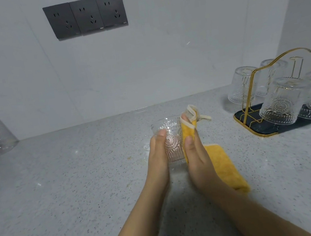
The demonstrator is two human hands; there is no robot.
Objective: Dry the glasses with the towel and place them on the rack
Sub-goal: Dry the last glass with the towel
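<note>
No writing is legible on the sockets [85, 17] at 11 o'clock. At centre above the bench [61, 186], the left hand [158, 154] closes its grip on the glass [169, 135]; the right hand [196, 157] presses the towel [188, 133] against it. At 3 o'clock the rack [256, 123] carries upturned glasses.

No legible text or numbers. Small pale marks at the lower right corners of the dark wall sockets [85, 17]: too small and blurred to read. Glassware carries embossed pattern only.
</note>
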